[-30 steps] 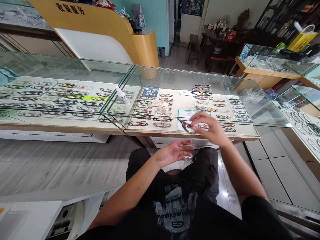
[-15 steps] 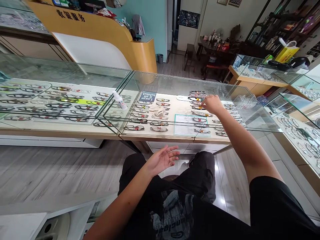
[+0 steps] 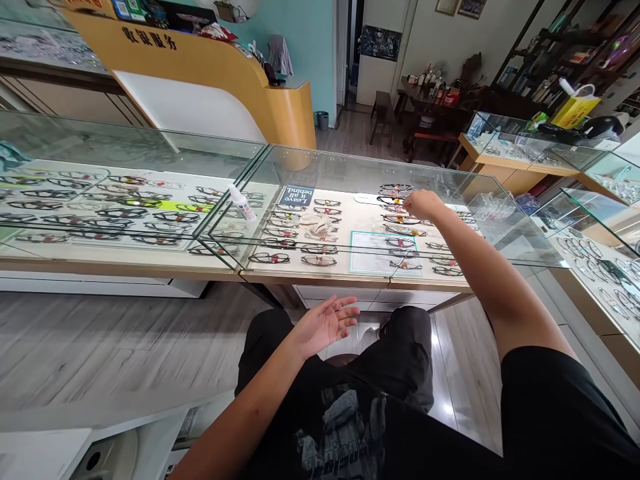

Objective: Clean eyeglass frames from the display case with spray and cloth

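My right hand [image 3: 424,205] reaches over the glass display case [image 3: 320,272], its fingers curled together at the right end of a dark pair of eyeglasses [image 3: 393,200]. That pair lies in a column with several other eyeglasses [image 3: 399,219], and the fingertips partly hide where they meet the frame. Palm up above my lap, my left hand [image 3: 325,327] holds nothing, with its fingers apart. A crumpled beige cloth [image 3: 315,224] rests among the frames left of my right hand. Farther left, a white bottle [image 3: 243,203] stands on the glass.
A dark sign [image 3: 297,195] and a teal-edged sheet [image 3: 357,253] lie within the case. Another glass case [image 3: 100,257] adjoins on the left. More cases [image 3: 595,293] flank the right side. Beyond is a yellow-and-white counter [image 3: 290,113]; a stool [image 3: 383,113] is farther back.
My right hand has shifted slightly toward the far side, its fingertips now nearer the upper pair of eyeglasses. My left hand stays open in nearly the same place. The view tilts slightly.
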`<state>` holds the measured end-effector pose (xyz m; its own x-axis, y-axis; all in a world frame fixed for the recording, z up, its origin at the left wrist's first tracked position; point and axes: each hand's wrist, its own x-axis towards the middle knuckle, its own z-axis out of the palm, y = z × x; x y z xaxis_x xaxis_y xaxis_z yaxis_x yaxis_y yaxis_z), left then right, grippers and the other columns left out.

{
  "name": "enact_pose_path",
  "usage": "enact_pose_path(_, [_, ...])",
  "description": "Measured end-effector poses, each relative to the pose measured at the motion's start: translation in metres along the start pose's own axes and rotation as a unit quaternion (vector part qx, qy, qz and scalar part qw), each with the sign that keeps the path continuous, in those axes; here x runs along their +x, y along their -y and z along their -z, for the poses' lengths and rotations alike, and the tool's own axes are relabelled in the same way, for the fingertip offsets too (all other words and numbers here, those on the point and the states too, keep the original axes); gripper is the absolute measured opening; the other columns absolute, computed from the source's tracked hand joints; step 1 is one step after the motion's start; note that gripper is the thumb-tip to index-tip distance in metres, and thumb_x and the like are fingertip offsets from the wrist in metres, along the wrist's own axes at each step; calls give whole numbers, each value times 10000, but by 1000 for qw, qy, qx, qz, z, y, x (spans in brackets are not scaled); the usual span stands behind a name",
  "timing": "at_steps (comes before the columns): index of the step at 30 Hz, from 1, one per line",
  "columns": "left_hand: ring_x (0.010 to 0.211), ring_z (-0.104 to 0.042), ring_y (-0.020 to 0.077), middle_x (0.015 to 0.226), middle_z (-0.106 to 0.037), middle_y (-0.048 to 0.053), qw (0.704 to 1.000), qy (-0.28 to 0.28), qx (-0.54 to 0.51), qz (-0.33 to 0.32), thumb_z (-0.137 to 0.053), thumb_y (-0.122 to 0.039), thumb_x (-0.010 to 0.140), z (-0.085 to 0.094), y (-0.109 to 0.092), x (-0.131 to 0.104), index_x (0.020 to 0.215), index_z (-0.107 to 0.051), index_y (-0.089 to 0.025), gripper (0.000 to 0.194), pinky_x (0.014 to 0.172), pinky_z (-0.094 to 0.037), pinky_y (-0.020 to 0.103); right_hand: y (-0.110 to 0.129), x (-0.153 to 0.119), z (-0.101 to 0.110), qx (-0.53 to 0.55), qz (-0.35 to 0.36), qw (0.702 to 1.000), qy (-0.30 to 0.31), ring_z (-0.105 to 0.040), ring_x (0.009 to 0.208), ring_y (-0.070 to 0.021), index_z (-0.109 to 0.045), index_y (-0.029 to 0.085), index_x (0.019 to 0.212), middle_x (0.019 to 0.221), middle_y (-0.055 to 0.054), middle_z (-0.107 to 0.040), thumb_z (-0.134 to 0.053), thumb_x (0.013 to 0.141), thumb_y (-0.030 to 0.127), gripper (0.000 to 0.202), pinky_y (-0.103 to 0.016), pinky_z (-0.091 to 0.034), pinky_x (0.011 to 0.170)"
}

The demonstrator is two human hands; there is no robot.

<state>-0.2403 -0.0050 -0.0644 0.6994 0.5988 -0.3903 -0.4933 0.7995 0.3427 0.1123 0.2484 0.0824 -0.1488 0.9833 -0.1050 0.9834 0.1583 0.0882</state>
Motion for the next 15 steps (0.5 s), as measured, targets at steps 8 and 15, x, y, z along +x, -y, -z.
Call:
enact_pose_path(8, [990, -757, 252, 1216, -770, 203, 999, 49, 6, 9, -599, -435, 1068, -4, -3, 3, 1359, -719, -96, 463, 812, -531, 334, 13, 26, 21, 81, -65, 994, 23, -731, 941, -262, -850, 123, 1091, 912, -164, -838, -730, 967, 336, 274, -336, -557, 894])
enact_pose_path(15, [1004, -748, 249, 1224, -769, 203, 999, 30, 18, 2, -594, -434, 1069, 2, -7, -6, 1365, -720, -103, 462, 810, -522, 326, 26, 30, 15, 85, -96, 992, 16, -716, 983, -313, -824, 91, 1091, 883, -205, -802, -802, 917, 421, 373, -424, -569, 913])
